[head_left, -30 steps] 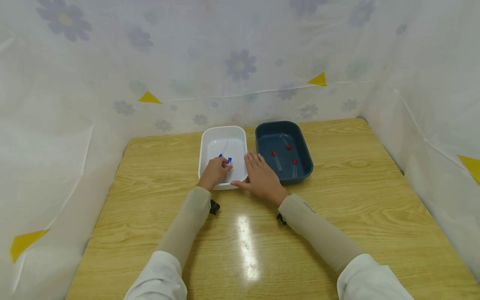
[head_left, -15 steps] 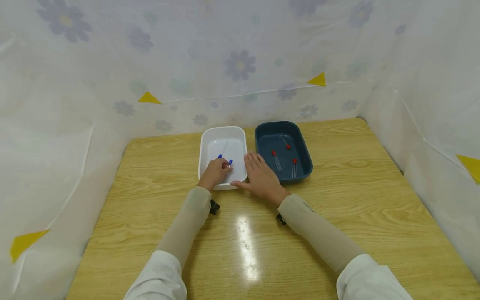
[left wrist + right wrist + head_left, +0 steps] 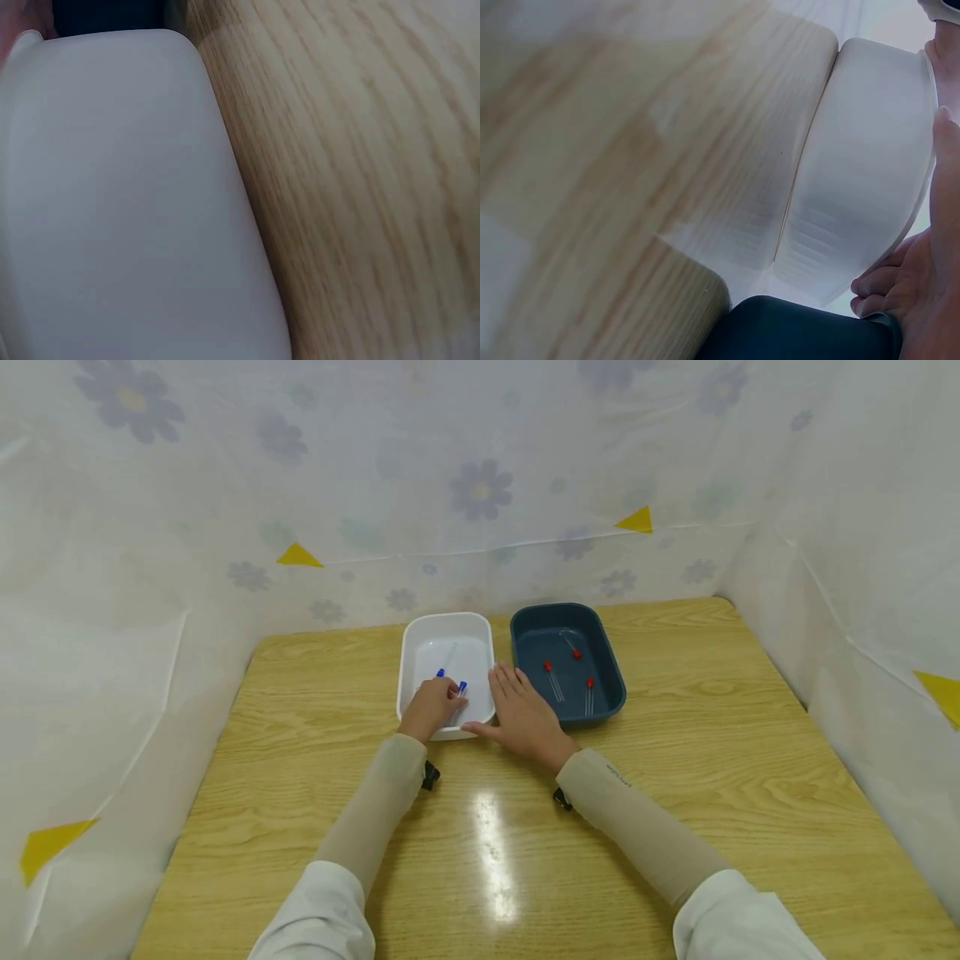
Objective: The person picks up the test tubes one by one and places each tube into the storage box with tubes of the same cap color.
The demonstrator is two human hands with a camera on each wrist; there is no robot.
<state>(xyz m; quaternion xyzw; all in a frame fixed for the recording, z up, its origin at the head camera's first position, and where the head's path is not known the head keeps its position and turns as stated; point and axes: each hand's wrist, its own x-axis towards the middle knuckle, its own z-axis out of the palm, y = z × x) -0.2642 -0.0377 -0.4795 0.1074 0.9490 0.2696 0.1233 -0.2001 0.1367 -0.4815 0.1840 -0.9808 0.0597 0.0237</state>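
My left hand [image 3: 431, 706] reaches into the white tray [image 3: 442, 631] and pinches a small clear tube with a blue cap [image 3: 462, 686] between thumb and fingers. Close beside those fingers lies another blue-capped clear tube [image 3: 440, 673], partly covered by the hand. My right hand [image 3: 522, 717], fingers straight, rests on the tray's near right corner and rim, its fingertips close to the dark blue tray's edge. In the right wrist view that hand [image 3: 911, 277] touches the white tray's rim. The left wrist view shows the white tray's outer wall [image 3: 127, 195], not the fingers.
The dark blue tray [image 3: 615, 693] stands just right of the white one. It holds clear tubes with red caps, such as one red-capped tube [image 3: 553, 681]. Both trays are at the back of the wooden table [image 3: 637, 802], before a flowered curtain [image 3: 480, 577].
The blue-capped tube in my left fingers has shifted slightly right and toward me, and its cap has tilted a little. My right hand and both trays have stayed nearly still.
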